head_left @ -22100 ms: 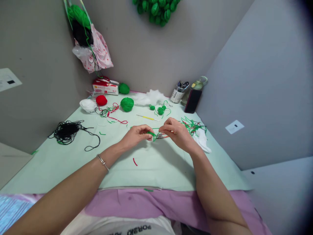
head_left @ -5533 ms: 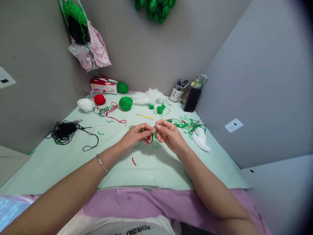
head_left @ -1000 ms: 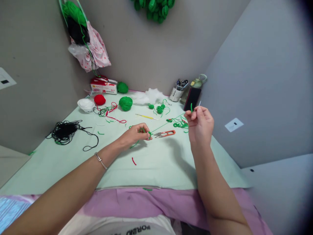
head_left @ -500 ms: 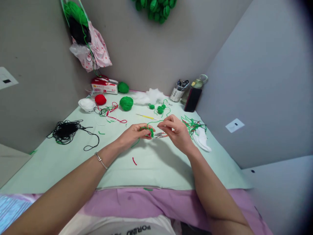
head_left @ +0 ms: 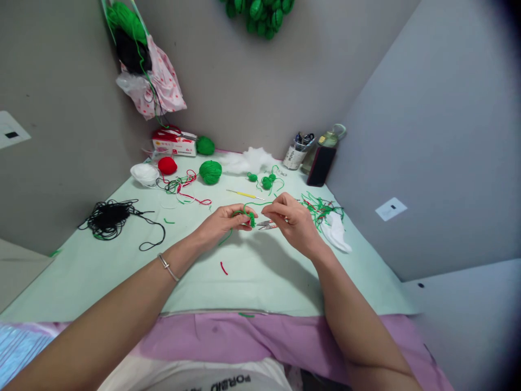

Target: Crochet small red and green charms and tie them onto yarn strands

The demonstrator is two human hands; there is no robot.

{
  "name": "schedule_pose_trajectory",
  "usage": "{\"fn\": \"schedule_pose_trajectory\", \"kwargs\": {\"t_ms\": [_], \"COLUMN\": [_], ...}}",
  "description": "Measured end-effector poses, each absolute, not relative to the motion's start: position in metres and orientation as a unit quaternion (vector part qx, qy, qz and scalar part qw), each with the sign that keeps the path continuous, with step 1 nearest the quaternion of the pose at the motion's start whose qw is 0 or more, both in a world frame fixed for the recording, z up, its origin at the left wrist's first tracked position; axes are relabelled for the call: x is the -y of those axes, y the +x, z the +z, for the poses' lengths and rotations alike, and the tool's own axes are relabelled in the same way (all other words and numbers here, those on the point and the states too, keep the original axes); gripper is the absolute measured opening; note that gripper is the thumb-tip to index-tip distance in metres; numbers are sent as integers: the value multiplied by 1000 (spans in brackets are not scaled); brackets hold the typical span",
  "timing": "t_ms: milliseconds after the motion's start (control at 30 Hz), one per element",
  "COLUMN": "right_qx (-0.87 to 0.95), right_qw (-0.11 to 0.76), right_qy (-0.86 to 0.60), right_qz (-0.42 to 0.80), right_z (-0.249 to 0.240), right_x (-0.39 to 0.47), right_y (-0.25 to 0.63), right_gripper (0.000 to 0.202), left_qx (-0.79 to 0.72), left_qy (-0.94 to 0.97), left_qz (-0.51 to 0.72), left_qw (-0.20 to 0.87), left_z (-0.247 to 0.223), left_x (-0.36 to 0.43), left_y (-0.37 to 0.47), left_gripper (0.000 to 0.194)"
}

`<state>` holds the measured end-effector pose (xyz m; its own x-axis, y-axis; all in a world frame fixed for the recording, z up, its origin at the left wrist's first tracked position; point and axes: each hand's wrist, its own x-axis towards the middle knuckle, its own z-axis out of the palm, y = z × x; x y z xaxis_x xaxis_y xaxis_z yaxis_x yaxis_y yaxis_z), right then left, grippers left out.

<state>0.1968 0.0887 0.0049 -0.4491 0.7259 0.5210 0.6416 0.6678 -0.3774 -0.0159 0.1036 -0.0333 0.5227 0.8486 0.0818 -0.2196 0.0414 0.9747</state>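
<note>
Between the thumb and fingers of my left hand [head_left: 228, 221] is a small green and red crocheted piece [head_left: 252, 219]. A green yarn strand [head_left: 257, 203] runs from it across to my right hand [head_left: 290, 216], whose fingertips are pinched together at the strand's far end. Whether a needle is in that pinch is too small to tell. Small scissors [head_left: 266, 225] lie on the table, partly behind my right hand. A yellow crochet hook [head_left: 245, 194] rests just beyond both hands.
Green yarn balls [head_left: 210, 172], a red ball [head_left: 167, 165], white stuffing [head_left: 248, 161] and a pen cup [head_left: 294, 156] stand at the back. Black yarn [head_left: 109, 218] lies left; yarn scraps [head_left: 321, 208] and a phone [head_left: 321, 166] are right.
My right hand has shifted very slightly, and the green strand between my hands has changed its curve. My left hand keeps its hold on the crocheted piece.
</note>
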Motion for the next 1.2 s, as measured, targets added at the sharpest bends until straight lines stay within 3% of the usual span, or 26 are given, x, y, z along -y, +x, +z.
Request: {"fn": "schedule_pose_trajectory", "kwargs": {"t_ms": [900, 1200], "right_qx": [801, 830], "right_qw": [382, 333], "right_qy": [-441, -422], "right_qz": [133, 146], "right_z": [-14, -15], "right_x": [-93, -85], "right_y": [185, 178], "right_gripper": [7, 26], "left_qx": [-316, -317], "left_qy": [568, 547], "left_qz": [389, 396], "left_qw": [653, 666], "left_z": [-37, -36], "left_x": [-105, -103], "left_y": [-16, -12], "left_gripper": [21, 22]}}
